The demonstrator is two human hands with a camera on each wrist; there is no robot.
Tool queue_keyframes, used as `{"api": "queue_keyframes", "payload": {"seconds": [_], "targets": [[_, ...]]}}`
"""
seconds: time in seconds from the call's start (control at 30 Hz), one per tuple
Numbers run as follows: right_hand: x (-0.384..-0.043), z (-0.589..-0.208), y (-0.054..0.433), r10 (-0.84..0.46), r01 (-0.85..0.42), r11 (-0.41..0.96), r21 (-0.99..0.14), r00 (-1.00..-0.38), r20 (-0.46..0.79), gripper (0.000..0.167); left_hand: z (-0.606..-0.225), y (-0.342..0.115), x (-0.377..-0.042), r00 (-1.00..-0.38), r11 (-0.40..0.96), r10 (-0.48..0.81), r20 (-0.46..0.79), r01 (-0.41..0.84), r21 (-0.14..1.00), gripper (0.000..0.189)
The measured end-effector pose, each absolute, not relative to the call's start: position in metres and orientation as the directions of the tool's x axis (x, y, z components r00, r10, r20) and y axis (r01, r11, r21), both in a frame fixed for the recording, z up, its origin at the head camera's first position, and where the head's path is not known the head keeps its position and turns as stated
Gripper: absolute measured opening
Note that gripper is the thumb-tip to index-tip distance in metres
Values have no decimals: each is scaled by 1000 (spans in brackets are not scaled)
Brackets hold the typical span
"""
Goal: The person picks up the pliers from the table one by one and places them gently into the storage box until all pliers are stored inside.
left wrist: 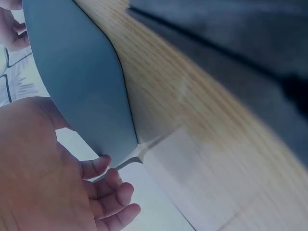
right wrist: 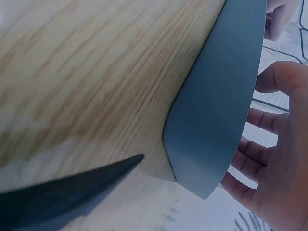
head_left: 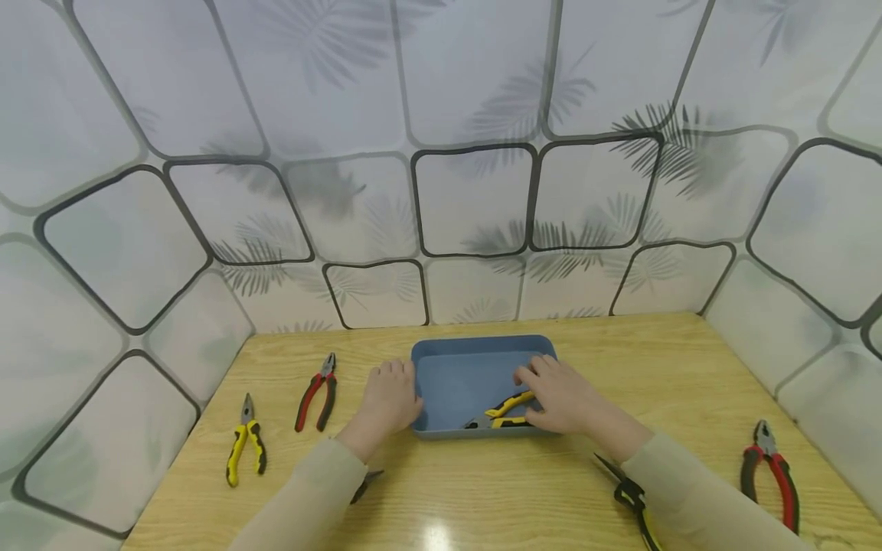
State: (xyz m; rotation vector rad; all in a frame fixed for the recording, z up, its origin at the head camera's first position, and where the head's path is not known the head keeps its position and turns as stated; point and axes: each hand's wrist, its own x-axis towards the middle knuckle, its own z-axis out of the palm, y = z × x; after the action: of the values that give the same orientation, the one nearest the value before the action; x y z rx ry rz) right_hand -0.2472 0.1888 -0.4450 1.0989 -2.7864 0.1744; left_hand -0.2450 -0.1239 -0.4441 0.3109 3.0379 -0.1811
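My left hand (head_left: 387, 399) grips the left end of a shallow blue tray (head_left: 444, 383), thumb over the rim and fingers along the outside. In the left wrist view its fingertips (left wrist: 113, 178) sit at the tray's corner. Inside the tray, near its front wall, lie pliers (head_left: 506, 404) with yellow-and-black handles spread apart. Over those handles my right hand (head_left: 561, 390) reaches across the tray's right end, fingers bent downward. The right wrist view shows its fingertips (right wrist: 250, 149) passing behind the tray wall, so whether they hold the handles is hidden.
Yellow-handled pliers (head_left: 246, 440) and red-and-black pliers (head_left: 318, 390) lie at the left. Long-nosed pliers (head_left: 628, 493) point toward the tray beside my right forearm. Another red-and-black pair (head_left: 768, 467) lies far right. A dark tool tip (head_left: 368, 484) shows beside my left sleeve. Patterned walls enclose the wooden table (head_left: 482, 490).
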Motion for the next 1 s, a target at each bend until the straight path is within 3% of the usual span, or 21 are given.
{"api": "queue_keyframes", "payload": {"seconds": [0.47,1.0], "targets": [[-240,-442,197,-635,-657,752,-55,-744,207,31,-441,-125,-247,-977,978,188,-102,195,-71,48],[-231,-441,207,-613,-634,772,-47,-761,214,35,-451,-125,-247,-979,978,183,-89,190,-80,47]]}}
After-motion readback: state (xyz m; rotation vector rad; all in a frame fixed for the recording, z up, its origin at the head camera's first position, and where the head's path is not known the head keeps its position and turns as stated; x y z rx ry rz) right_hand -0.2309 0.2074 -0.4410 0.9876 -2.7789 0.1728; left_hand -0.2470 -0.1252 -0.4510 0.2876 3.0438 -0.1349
